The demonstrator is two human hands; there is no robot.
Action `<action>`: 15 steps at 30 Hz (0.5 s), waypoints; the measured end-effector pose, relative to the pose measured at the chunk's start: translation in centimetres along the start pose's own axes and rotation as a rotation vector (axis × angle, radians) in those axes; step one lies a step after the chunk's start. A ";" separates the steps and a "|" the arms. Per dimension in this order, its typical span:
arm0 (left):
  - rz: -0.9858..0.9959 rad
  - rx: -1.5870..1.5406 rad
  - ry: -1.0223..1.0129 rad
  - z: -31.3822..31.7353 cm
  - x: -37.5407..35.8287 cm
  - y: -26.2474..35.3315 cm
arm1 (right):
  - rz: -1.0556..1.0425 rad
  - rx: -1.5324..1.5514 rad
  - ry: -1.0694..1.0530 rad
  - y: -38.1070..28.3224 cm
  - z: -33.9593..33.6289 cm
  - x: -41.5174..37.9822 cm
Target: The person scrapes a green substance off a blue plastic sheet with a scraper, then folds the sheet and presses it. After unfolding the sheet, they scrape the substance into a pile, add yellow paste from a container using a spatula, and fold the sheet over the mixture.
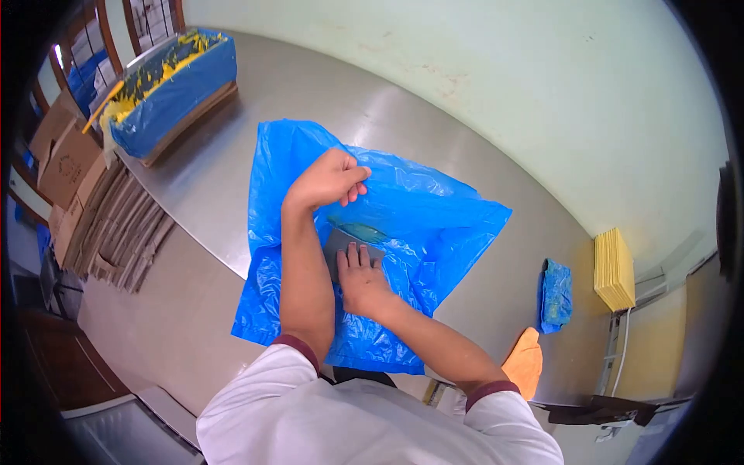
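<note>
A large crumpled blue plastic sheet point(457, 209) is spread over the near part of the metal table, its near edge by my body. My left hand point(329, 180) is over its upper part, fingers curled in; what they hold, if anything, is hidden. My right hand point(363, 280) lies flat with fingers apart on a dark grey flat piece point(334, 246) on the plastic. Just beyond those fingertips shows a greenish elongated patch point(363, 232), below my left hand.
A blue-lined box point(182, 97) with yellow and dark contents stands at the table's point(325, 85) far left. Flattened cardboard point(124, 221) is stacked at left. To the right are a folded blue packet point(556, 296), an orange piece point(525, 363) and a yellow stack point(614, 269) by the wall.
</note>
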State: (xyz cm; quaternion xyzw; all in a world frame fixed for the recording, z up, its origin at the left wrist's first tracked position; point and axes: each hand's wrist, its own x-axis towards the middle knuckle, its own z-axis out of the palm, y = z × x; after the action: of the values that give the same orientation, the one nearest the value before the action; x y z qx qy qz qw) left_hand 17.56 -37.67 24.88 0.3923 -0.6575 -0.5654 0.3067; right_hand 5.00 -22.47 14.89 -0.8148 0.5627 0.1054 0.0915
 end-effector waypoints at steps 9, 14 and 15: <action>0.104 -0.025 0.017 -0.3 1.5 -2.1 | -0.076 -0.165 0.380 0.4 1.6 0.9; 0.047 0.032 0.072 0.1 1.0 -1.2 | -0.068 -0.095 0.341 1.5 0.8 2.4; 0.034 0.026 0.071 0.2 0.9 -1.2 | -0.074 -0.107 0.372 1.6 1.0 2.4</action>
State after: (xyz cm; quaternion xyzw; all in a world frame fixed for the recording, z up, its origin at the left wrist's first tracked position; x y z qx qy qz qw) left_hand 17.16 -38.41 23.64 0.4049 -0.6601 -0.5373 0.3341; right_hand 4.29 -24.91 13.21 -0.8440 0.5332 -0.0206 -0.0540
